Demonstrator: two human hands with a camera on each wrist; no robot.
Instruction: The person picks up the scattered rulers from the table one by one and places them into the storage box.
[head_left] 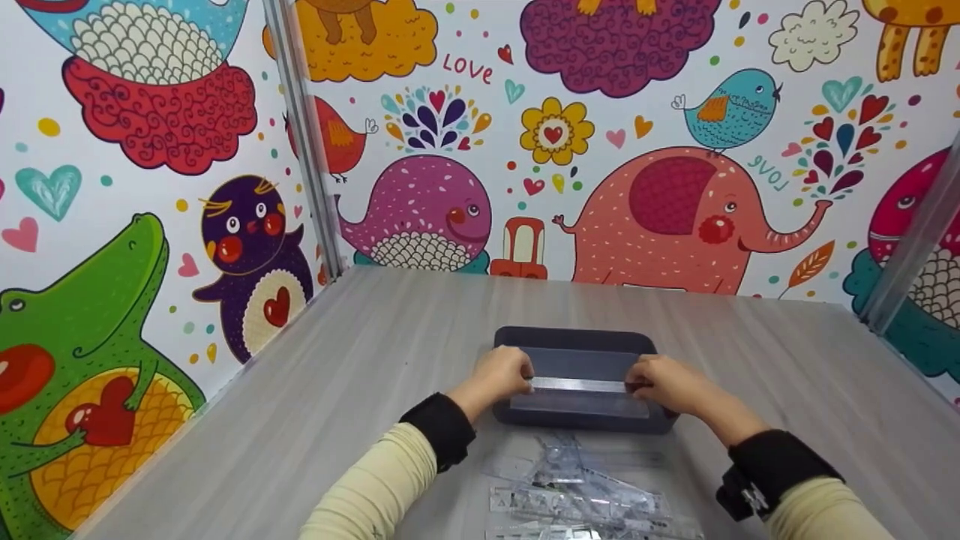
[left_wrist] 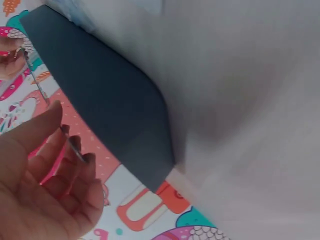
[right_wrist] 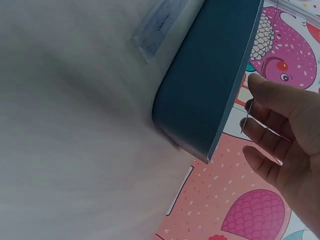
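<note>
Both hands pinch a clear ruler (head_left: 579, 385) by its ends, left hand (head_left: 501, 373) and right hand (head_left: 664, 382), just above a dark tray (head_left: 576, 341) on the desk (head_left: 315, 405); more clear rulers (head_left: 577, 495) lie nearer.

both hands (head_left: 501, 375) (head_left: 667, 384) pinching, arms forward

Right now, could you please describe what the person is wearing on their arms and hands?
Both arms wear pale cream long sleeves. A black band wraps each wrist, the left plain, the right with a white-marked strap. The left hand and right hand are bare, without gloves.
</note>
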